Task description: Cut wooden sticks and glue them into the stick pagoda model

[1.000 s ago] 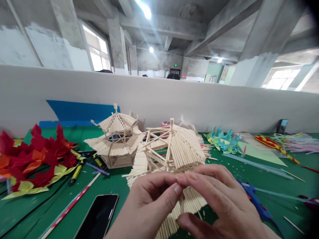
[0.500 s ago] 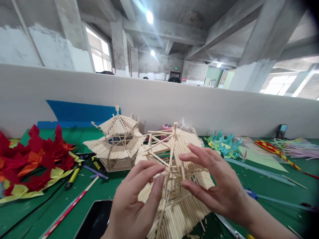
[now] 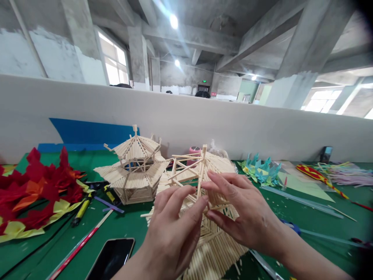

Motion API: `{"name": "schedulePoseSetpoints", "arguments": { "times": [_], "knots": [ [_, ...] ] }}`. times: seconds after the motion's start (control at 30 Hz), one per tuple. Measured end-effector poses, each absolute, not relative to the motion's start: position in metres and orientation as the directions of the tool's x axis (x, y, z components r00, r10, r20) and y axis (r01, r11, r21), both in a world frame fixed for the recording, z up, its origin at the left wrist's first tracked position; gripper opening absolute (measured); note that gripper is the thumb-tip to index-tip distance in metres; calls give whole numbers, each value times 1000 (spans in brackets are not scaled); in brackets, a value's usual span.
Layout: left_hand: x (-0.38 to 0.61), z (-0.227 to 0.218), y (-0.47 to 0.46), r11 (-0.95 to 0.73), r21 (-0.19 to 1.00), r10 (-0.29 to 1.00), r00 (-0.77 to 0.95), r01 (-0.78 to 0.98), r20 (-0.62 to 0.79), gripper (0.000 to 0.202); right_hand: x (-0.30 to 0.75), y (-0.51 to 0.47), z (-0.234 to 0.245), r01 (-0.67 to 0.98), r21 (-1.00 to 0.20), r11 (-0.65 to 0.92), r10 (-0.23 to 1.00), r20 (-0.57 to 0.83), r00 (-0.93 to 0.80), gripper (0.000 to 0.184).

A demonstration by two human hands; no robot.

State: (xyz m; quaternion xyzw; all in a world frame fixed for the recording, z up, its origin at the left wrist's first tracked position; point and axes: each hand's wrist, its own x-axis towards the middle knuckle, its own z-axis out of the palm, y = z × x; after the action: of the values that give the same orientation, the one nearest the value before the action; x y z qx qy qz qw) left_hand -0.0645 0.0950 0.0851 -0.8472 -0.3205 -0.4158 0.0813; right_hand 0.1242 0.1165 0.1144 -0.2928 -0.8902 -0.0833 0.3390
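Note:
A pale wooden-stick pavilion model (image 3: 201, 171), part framed and part roofed, rests on the green table (image 3: 128, 221) right before me. My left hand (image 3: 175, 229) reaches in from below, with its fingertips curled onto the frame sticks near the middle. My right hand (image 3: 244, 217) grips the same frame from the right side, fingers and thumb pinching sticks. The lower roof panels (image 3: 212, 252) of the model spread out under both hands. A finished stick pavilion (image 3: 132, 171) stands just behind and to the left, untouched.
A black phone (image 3: 112, 258) lies at the front left beside a red-and-white rod (image 3: 78, 247). Red and yellow paper flowers (image 3: 35, 190) fill the left. Teal paper shapes (image 3: 260, 169), coloured sticks (image 3: 348, 175) and a pink cup (image 3: 194, 151) sit towards the grey partition wall (image 3: 262, 128).
Both hands have risen from a pinch low at the model's front edge to grip its upper frame. The model has shifted and tilted a little in the view.

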Motion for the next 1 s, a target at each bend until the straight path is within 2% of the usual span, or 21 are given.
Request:
{"name": "schedulePoseSetpoints", "arguments": {
  "times": [0.13,0.4,1.0],
  "knots": [
    [-65,82,100,-774,91,481,487,627,729,44,125,117,114,569,-41,821,454,651,-608,57],
    [-64,77,104,-795,86,425,450,600,785,41,124,118,114,537,-42,843,410,698,-588,64],
    [-63,76,105,-796,92,415,428,599,803,39,124,118,113,563,-105,820,468,690,-552,69]
  ]
}}
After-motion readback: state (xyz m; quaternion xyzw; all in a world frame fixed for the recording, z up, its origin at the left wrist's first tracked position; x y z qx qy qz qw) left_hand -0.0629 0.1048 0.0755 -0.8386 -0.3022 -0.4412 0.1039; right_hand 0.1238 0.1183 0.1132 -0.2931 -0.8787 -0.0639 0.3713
